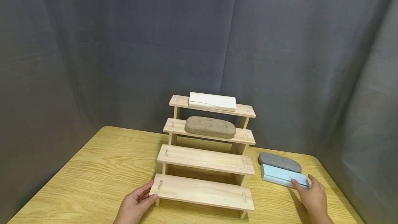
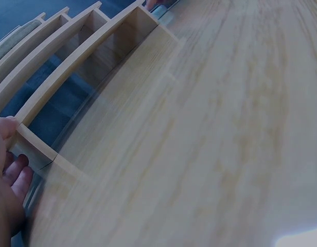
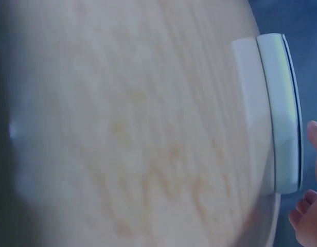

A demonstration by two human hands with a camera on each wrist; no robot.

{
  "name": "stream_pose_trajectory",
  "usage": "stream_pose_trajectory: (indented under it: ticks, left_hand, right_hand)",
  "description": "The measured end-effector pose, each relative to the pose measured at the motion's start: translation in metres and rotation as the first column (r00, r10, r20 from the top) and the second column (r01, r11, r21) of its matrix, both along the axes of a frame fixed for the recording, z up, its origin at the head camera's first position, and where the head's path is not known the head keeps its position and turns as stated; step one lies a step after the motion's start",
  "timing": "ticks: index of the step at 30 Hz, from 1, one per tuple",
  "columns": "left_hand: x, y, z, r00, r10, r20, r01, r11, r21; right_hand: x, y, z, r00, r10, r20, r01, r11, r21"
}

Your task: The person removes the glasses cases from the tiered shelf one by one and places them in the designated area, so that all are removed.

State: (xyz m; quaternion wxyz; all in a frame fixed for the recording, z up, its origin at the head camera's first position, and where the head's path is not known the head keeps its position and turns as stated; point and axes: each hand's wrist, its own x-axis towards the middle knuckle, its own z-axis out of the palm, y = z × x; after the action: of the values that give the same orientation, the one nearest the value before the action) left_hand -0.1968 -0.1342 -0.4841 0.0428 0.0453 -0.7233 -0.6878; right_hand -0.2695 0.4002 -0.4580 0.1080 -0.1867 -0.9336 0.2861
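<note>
A pale wooden stepped display rack [image 1: 202, 191] stands on the table. My left hand [image 1: 135, 203] holds the left end of its lowest step, thumb at the front corner and fingers along the side. In the left wrist view, that thumb [image 2: 5, 126] lies on the step's corner. To the right of the rack lies a light blue glasses case [image 1: 280, 175]. Over its right end hovers my right hand [image 1: 312, 198], thumb and fingers spread apart. The right wrist view has the thumb [image 3: 315, 135] just above the case's lid, with the other fingers past its end.
Directly behind the blue case lies a grey glasses case [image 1: 280, 162]. The rack's top step bears a white case [image 1: 212, 101], the step below it a brown case [image 1: 210, 126]. Dark grey curtains [image 1: 155, 44] enclose the wood-grain table [image 1: 102, 168] at the back and sides.
</note>
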Motion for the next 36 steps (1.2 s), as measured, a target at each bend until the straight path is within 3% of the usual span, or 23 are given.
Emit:
stream_pose_trajectory:
  ticks: [8,18,26,36]
  left_hand:
    - [-0.001,0.001,0.004,1.0,0.0,0.004,0.0,1.0,-0.005]
    - [-0.001,0.0,0.004,1.0,0.002,-0.003,-0.002,1.0,0.001]
    - [-0.001,0.001,0.005,1.0,-0.001,-0.005,0.001,1.0,-0.004]
    - [0.001,0.001,0.002,1.0,0.006,-0.009,-0.006,1.0,-0.002]
  right_hand:
    - [0.001,-0.022,0.021,0.997,-0.016,-0.073,0.008,0.994,-0.108]
    - [-0.001,-0.054,0.057,0.98,0.114,-0.165,-0.137,0.981,-0.136]
    - [0.0,-0.083,0.086,0.951,0.229,-0.207,-0.263,0.953,-0.153]
    - [-0.001,-0.112,0.108,0.906,0.325,-0.271,-0.373,0.915,-0.153]
